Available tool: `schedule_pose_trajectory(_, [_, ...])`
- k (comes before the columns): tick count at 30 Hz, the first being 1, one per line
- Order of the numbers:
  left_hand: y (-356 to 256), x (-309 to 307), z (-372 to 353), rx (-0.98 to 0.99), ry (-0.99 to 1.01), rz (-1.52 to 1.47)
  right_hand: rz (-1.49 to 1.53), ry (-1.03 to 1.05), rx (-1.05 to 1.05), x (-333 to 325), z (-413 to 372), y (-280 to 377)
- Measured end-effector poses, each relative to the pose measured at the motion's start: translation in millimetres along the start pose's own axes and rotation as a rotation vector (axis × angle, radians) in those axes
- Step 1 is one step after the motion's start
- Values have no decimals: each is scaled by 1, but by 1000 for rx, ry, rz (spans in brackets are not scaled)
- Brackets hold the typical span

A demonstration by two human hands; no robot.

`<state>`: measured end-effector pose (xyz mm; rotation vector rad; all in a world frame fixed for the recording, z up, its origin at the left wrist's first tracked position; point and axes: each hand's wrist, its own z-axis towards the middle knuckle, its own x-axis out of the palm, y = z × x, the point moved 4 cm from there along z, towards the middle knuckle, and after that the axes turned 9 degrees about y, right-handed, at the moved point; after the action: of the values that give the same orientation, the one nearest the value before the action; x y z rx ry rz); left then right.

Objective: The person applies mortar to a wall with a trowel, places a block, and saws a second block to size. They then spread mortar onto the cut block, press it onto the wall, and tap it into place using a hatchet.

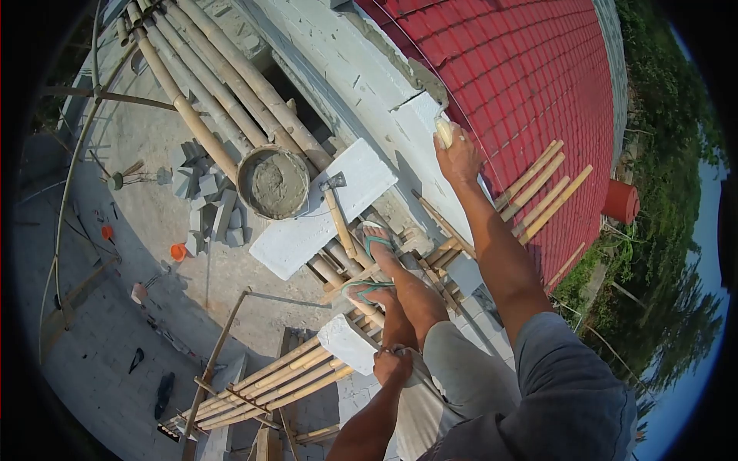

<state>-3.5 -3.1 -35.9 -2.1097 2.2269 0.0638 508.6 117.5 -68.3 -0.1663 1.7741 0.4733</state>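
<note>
My right hand [459, 157] is closed around the pale yellow handle of what looks like a trowel [443, 133], its blade not clearly visible. It is at the wall top, beside a white block [421, 111] and a strip of grey mortar [427, 80]. Down by my knee, my left hand [393, 364] has its fingers curled, next to the corner of another white block [347, 343]; whether it grips anything is hidden. A bucket of wet mortar [274, 183] stands ahead of my feet. Beside it, a hatchet-like hammer [337, 211] lies partly across a long white block [361, 175].
My sandalled feet rest on bamboo scaffold poles [261, 380], high above a concrete floor [254, 265]. A red tiled roof [523, 84] slopes away at the right, with bamboo ends [550, 196] jutting over it. Broken grey blocks [219, 211] lie below left.
</note>
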Motion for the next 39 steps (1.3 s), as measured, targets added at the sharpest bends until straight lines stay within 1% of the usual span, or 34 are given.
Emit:
schedule_pose_trajectory(1, [2, 3, 0, 4, -2, -1, 3, -5, -1, -3, -3, 1])
schedule_pose_trajectory(3, [-6, -2, 5, 21, -25, -11, -34, 151, 95, -2, 3, 8])
schedule_pose_trajectory(4, [-11, -6, 1, 12, -2, 6, -28, 144, 85, -4, 11, 17])
schedule_pose_trajectory(7, [-13, -9, -1, 3, 36, 28, 55, -5, 49, -9, 30, 54])
schedule_pose_trajectory(9, [-9, -7, 0, 2, 47, 32, 61, -1, 39, -8, 58, 90])
schedule_pose_trajectory(10, [-4, -3, 5, 8, 26, 16, 43, 58, 23, -7, 73, 108])
schedule_pose_trajectory(12, [-2, -3, 4, 12, 8, -3, -23, 97, 32, 1, 103, 137])
schedule_pose_trajectory(14, [-10, -11, -3, 12, 41, -12, -49, 119, 48, 12, 129, 155])
schedule_pose_trajectory(16, [-18, -19, -10, -8, 40, -6, -61, 231, 90, 19, 137, 167])
schedule_pose_trajectory(17, [-18, -21, -12, -31, 36, 0, -4, 293, 138, 21, 140, 167])
schedule_pose_trajectory(18, [-15, -19, -11, -35, 38, -3, -6, 298, 136, 23, 141, 165])
schedule_pose_trajectory(20, [-11, -13, -8, 6, 19, -1, -166, 355, 37, 25, 149, 152])
schedule_pose_trajectory(21, [-13, -14, -9, 9, 25, -7, -202, 464, 28, 17, 146, 145])
schedule_pose_trajectory(23, [-18, -20, -11, -18, 30, -9, -441, 634, -10, 30, 151, 113])
schedule_pose_trajectory(25, [-14, -14, -7, -29, 48, -34, -509, 696, -15, 24, 134, 86])
schedule_pose_trajectory(27, [-13, -13, -6, -51, 58, -64, -260, 539, 55, 11, 118, 58])
schedule_pose_trajectory(28, [-14, -14, -10, -33, 56, -50, -257, 547, 54, 11, 97, 54])
schedule_pose_trajectory(30, [-18, -11, -6, -15, 42, -43, 89, 195, 198, -4, 74, 52])
schedule_pose_trajectory(31, [-15, -7, -3, 14, 26, -20, 94, 202, 197, -2, 72, 60])
schedule_pose_trajectory(33, [-8, -4, -7, 25, 22, 9, 944, 206, 367, 18, 60, 71])
schedule_pose_trajectory(34, [-10, -8, -11, -3, 31, 1, 943, 217, 377, 34, 61, 76])
schedule_pose_trajectory(36, [-10, -9, -13, -34, 38, -10, 1139, 176, 280, 66, 83, 95])
schedule_pose_trajectory(37, [-9, -10, -13, -21, 33, -13, 1144, 181, 282, 94, 98, 95])
schedule_pose_trajectory(38, [-7, -12, -12, -10, 24, -13, 810, 28, 200, 121, 113, 94])
schedule_pose_trajectory(39, [-2, -10, -8, -21, 17, -11, 477, -115, 117, 126, 112, 104])
